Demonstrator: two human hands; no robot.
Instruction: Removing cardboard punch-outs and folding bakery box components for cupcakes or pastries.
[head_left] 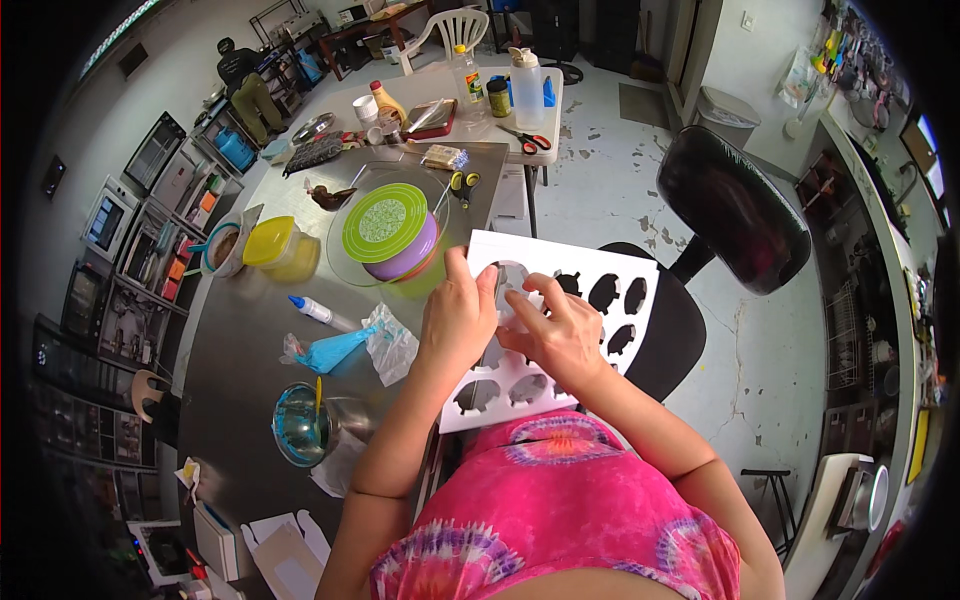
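A white cardboard cupcake insert [640, 275] with rows of round, notched holes is held tilted in front of me, partly over the edge of the steel table. My left hand [462, 315] grips its left side, thumb and forefinger at the rim of an upper-left hole. My right hand [560, 335] reaches over the card with bent fingers, its thumb and forefinger at the edge of the holes nearest my left hand. Just what those right fingertips pinch is partly hidden. Left of my forearm lie a blue-filled piping bag [340, 350] and a crumpled clear plastic bag [392, 345].
On the steel table [230, 350] stand a glass bowl [300, 425] with blue residue, a yellow-lidded tub [282, 250] and a green-lidded purple container [385, 225]. Scissors [463, 187] lie farther back. A black chair [735, 210] stands to the right.
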